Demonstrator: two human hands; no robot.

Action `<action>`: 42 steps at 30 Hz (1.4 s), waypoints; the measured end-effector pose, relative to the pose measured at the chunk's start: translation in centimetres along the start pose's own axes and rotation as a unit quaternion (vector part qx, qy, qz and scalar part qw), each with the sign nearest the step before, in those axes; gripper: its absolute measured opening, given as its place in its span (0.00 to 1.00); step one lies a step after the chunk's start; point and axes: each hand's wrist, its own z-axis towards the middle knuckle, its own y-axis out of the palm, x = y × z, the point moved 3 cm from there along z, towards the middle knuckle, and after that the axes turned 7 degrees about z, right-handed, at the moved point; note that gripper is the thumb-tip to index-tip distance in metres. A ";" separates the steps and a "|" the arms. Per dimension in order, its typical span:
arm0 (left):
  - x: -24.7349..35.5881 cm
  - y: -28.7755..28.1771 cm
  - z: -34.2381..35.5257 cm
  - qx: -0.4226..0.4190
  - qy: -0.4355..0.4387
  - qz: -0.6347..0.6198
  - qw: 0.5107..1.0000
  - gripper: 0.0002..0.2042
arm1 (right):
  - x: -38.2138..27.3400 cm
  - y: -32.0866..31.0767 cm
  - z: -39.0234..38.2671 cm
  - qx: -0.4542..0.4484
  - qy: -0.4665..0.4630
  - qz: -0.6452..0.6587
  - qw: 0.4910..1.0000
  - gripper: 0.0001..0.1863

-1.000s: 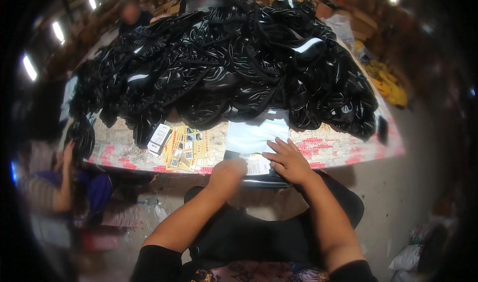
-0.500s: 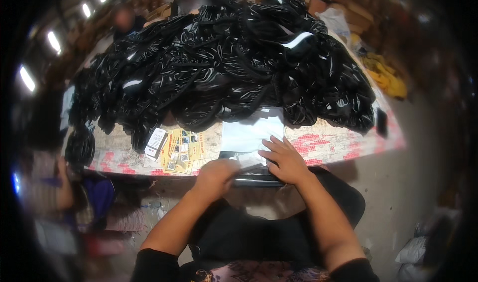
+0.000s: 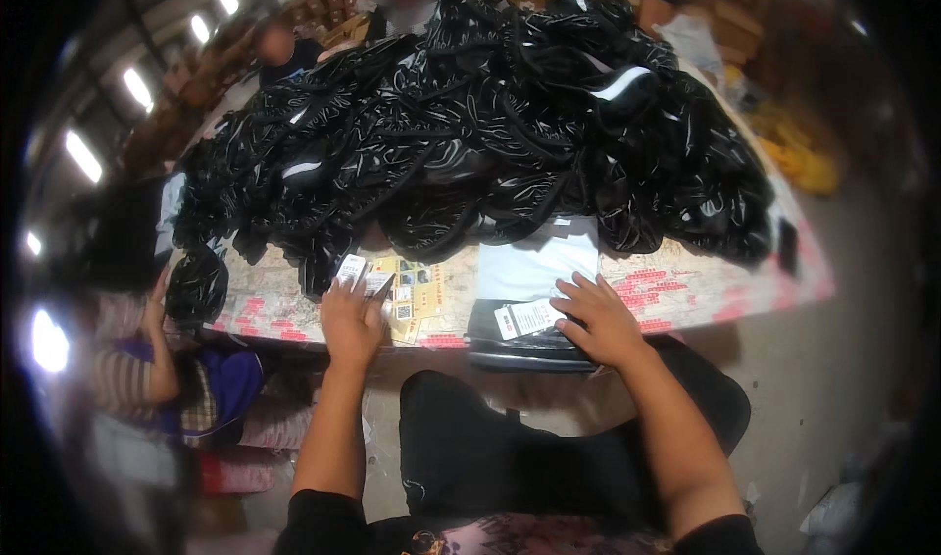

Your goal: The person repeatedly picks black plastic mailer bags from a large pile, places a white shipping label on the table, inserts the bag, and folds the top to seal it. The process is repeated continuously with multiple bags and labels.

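Observation:
A white printed hang tag lies on a flat black folded item in a bag at the table's front edge. My right hand rests there with its fingers spread, fingertips touching the tag's right end and the pale bag flap. Farther left, my left hand is closed at a small stack of white hang tags, thumb on the right side. Another white tag shows just beyond its fingertips. Yellow printed cards lie to the right of this hand. My left palm hides part of the tags.
A big heap of shiny black garments covers the back of the table. On the left, another person's arm reaches the table beside a purple cloth. A yellow bundle is at the far right, with boxes behind.
My left hand has moved left from the bag to the tags by the yellow cards. The tag on the bag is now uncovered. My right hand stays on the bag; the view has shifted.

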 end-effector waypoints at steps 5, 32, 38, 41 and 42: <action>13.7 -1.5 1.1 -0.221 0.220 -0.192 0.931 0.23 | 0.7 0.1 -0.5 0.013 0.010 -0.001 1.000 0.24; 16.7 3.9 0.0 -0.142 0.111 -0.272 0.945 0.27 | 2.1 -16.9 4.6 0.483 0.129 0.072 0.863 0.17; 16.0 3.7 0.0 -0.120 0.107 -0.323 0.933 0.25 | -6.2 -25.1 4.7 0.476 -0.042 0.445 0.757 0.16; 15.3 4.1 0.3 -0.036 0.065 -0.337 0.938 0.22 | -9.8 -26.8 4.9 0.391 -0.088 0.552 0.732 0.16; 14.9 4.2 0.4 -0.004 0.046 -0.328 0.943 0.21 | -10.8 -26.9 5.2 0.356 -0.095 0.598 0.712 0.16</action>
